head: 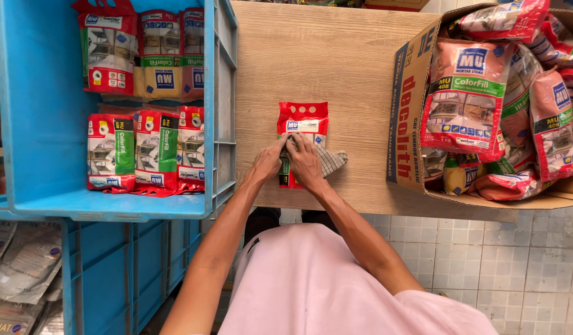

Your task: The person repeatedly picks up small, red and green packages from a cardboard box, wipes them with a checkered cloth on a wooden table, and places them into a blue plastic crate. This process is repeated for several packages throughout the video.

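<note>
A wooden bench [336, 68] fills the middle of the view, with a blue plastic crate [38, 124] resting over its left edge and an open cardboard box [410, 124] with red lettering on its side at the right edge. The crate holds two rows of flat pouches [144, 149], set side by side: the upper row red and tan, the lower row red with green bands and small picture labels. The cardboard box is heaped with loose pouches [466, 99] of the same kind, mostly pinkish red with green strips and blue square marks, lying at all angles. Below the crate a second blue crate [113, 273] stands lower, and grey bags [20, 260] lie at the far left.

In the middle of the bench, near its front edge, lies a single red pouch [303, 127] with a white label band near its top, upright to the view. A checked cloth [328, 160] lies on its lower half and sticks out to the right. The left hand [268, 162] rests on the lower left of the pouch, fingers close together and pressed flat. The right hand [305, 162] lies on the cloth, fingers slightly spread and pressing down; whether it pinches the cloth is hard to tell
</note>
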